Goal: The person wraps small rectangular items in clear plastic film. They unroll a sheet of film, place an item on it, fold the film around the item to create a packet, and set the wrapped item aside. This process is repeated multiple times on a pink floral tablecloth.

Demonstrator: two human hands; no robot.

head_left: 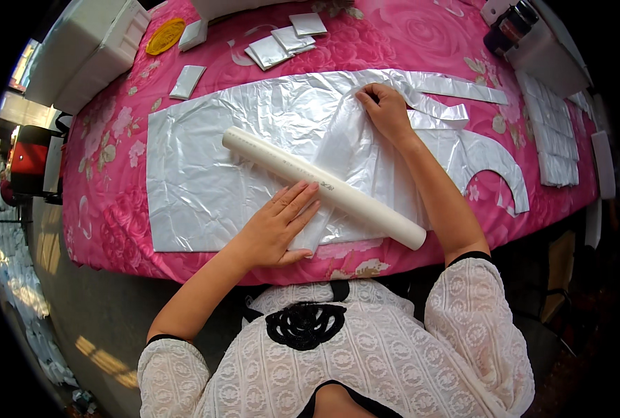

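A thin, shiny translucent plastic apron (191, 181) lies spread across the table, its curved neck loop at the right and its tie strips at the far right. A white plastic pipe (376, 205) rests diagonally on top. My left hand (271, 226) lies flat with fingers stretched out, fingertips against the pipe's near side and palm on the plastic. Beyond the pipe, my right hand (386, 111) pinches a folded edge of the film near the apron's far side. That folded band runs under the pipe toward my left hand.
The table has a pink floral cloth (118, 230). Several small folded plastic packets (268, 50) and a yellow disc (165, 36) lie at the back. A white foam box (87, 52) stands at the far left. At the right are stacked folded plastic pieces (550, 139) and a dark bottle (510, 29).
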